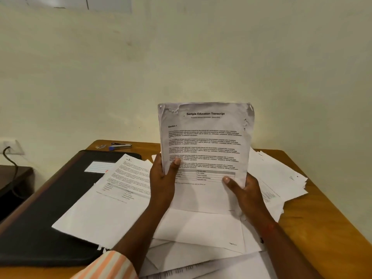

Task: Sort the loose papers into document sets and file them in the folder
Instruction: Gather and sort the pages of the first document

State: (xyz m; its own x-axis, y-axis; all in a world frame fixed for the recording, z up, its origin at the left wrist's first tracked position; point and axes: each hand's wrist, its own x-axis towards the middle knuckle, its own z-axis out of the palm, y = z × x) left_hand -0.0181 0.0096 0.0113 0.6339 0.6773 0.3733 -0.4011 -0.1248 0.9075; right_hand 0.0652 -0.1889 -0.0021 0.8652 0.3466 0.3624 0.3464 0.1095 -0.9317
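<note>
- Evidently the held sheaf [205,141] stands upright in the centre of the frame so its top page, headed "Sample Education Transcript", can be read; I judge the person is checking which document set it belongs to.
- The left hand [161,178] grips the sheaf's lower left edge, thumb pressed on the front and fingers hidden behind.
- The right hand [241,190] grips the lower right corner the same way, thumb on the printed table near the page foot. Both hands are clamped on the paper, which sits above and between them.
- The sheaf's top corners look torn and curled, so two-handed support probably keeps it from flopping.
- Loose papers [201,228] lie spread over the table [322,218] below the hands, with another fan of sheets [281,178] at the right.
- The black folder [50,208] lies closed at the lower left, one printed sheet [112,194] overlapping its near right side; filing looks not yet begun.
- A stapler [120,146] rests beyond the folder, near the table's far edge.
</note>
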